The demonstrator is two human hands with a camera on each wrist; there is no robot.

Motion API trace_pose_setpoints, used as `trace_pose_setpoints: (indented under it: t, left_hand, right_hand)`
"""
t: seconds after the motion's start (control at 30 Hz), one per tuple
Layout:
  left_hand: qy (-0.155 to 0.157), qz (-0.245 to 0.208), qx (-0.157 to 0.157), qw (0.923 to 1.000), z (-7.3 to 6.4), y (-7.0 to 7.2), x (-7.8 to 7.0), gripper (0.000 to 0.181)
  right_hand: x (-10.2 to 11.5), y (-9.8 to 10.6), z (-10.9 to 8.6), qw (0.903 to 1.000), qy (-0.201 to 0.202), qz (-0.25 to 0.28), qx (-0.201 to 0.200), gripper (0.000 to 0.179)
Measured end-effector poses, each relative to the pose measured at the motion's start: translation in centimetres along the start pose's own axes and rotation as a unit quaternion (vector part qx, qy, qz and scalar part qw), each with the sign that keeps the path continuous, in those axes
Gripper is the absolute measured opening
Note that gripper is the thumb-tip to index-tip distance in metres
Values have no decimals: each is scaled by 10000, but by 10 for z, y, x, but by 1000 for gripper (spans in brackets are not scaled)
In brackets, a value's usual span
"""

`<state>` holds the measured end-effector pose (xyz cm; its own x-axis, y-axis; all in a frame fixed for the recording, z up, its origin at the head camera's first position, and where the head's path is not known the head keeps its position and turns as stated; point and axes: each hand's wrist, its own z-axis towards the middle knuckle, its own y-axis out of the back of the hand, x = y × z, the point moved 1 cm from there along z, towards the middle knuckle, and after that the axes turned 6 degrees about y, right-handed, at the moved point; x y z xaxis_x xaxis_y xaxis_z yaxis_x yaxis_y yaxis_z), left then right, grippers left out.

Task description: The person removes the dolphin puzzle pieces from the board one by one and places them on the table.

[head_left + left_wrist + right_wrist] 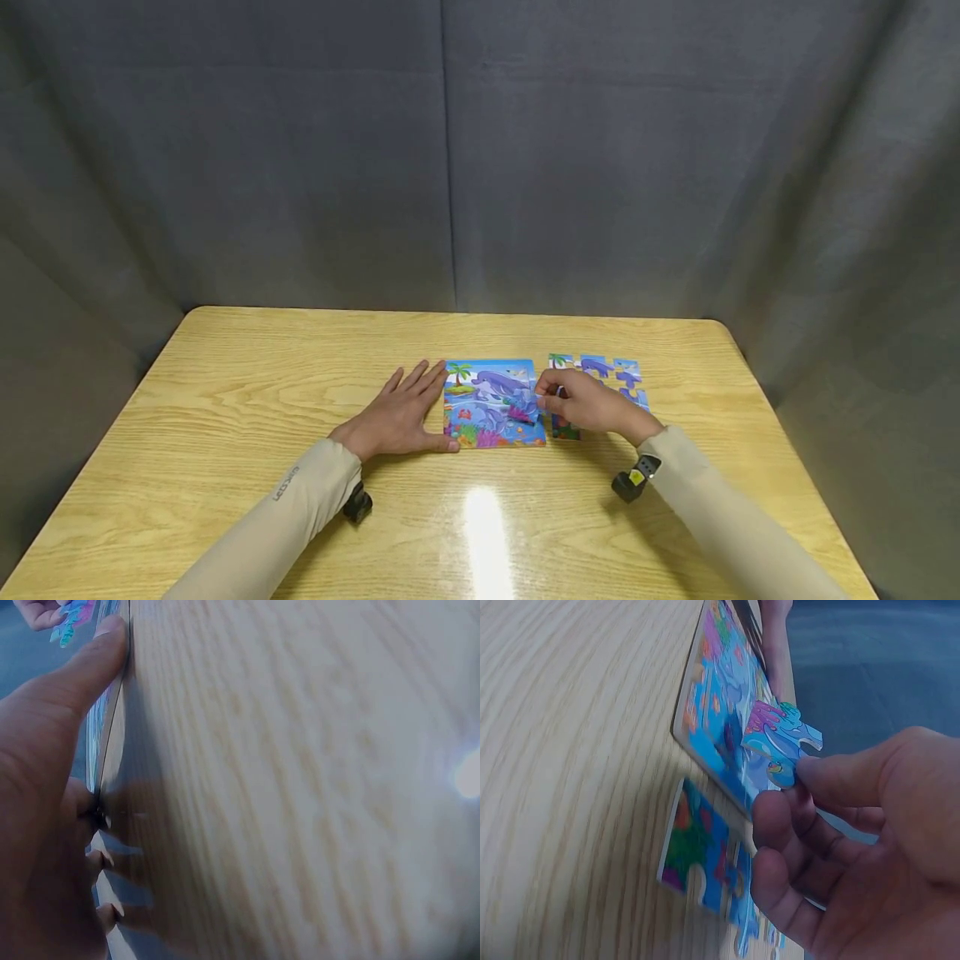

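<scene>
A flat puzzle board (495, 392) with a dolphin and sea picture lies on the table. My left hand (401, 417) rests flat along its left side, fingers spread, the thumb at the lower left corner. Between thumb and fingers, my right hand (581, 402) pinches a jigsaw piece (780, 739) by its edge. This piece, blue with pink and green coral, is raised over the right part of the board and tilted. Right of the board lie several other puzzle pieces (597, 367), partly hidden under the right hand. One coral-coloured piece (694, 840) shows below the fingers in the right wrist view.
The wooden table (300, 350) reaches out on every side, with its far edge against a grey curtain (337, 167). Each wrist wears a small black camera, one on the left (357, 503) and one on the right (633, 482). Light glares on the front of the tabletop.
</scene>
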<state>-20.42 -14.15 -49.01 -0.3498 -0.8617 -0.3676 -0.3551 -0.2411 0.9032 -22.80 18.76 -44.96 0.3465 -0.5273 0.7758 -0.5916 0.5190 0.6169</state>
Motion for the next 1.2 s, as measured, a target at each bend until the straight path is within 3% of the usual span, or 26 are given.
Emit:
trace_pose_setpoints:
  t: [0.23,0.73,1.2]
  left_hand:
    - [-8,-22,-31,10000,0,0,-1,115]
    - [-55,-13,-78,10000,0,0,-1,115]
    - [-57,-85,-67,9999,-2,2,-2,115]
  right_hand:
    - [-7,10,-11,9997,-237,-4,-91,13]
    - [-25,25,-33,9986,-338,-343,-237,12]
    - [-37,44,-52,9985,-456,-242,168,10]
